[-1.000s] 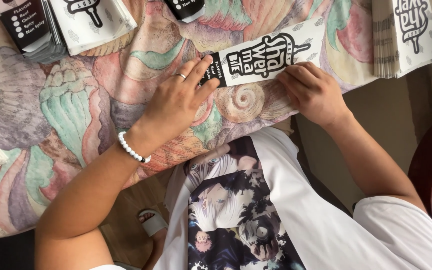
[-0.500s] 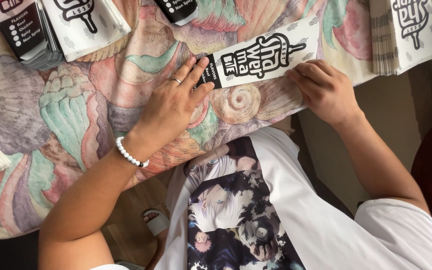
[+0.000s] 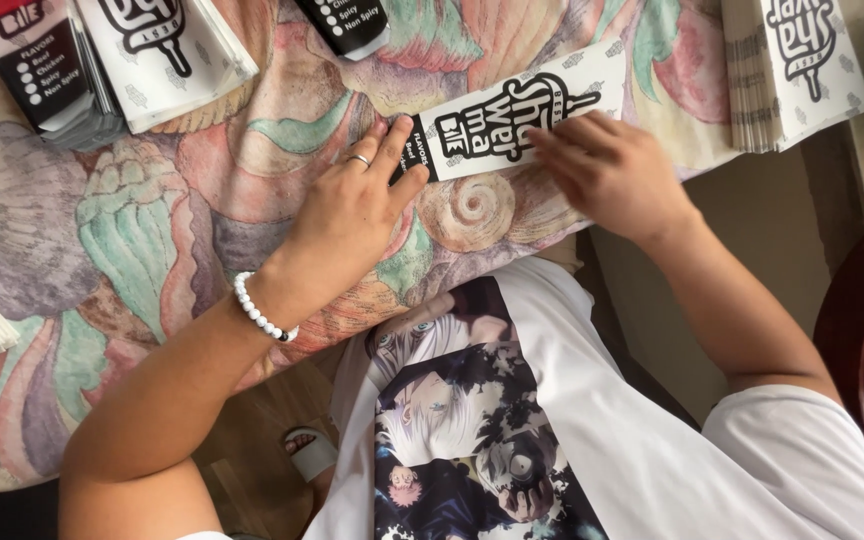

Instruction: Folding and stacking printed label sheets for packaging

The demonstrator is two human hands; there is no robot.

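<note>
Two hands pressed one printed paper sleeve flat at upper centre

Left hand [image 3: 352, 215] lay splayed on the sleeve's [image 3: 512, 120] black end; right hand [image 3: 607, 170], fingers curled, had slid leftward onto it. Beyond sat three sleeve stacks: two upper left [image 3: 102, 60], one upper right [image 3: 792, 65].

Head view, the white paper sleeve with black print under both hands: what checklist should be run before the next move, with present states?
1. Left hand pins the black end of the white paper sleeve with black print: ok.
2. Right hand presses the other end: ok.
3. Sleeve lies flat on the seashell-patterned tablecloth: ok.
4. Sleeve clear of the stack of white printed sleeves at the table's far right: ok.
5. Fold crease sharp: cannot tell, fingers cover it.
</note>
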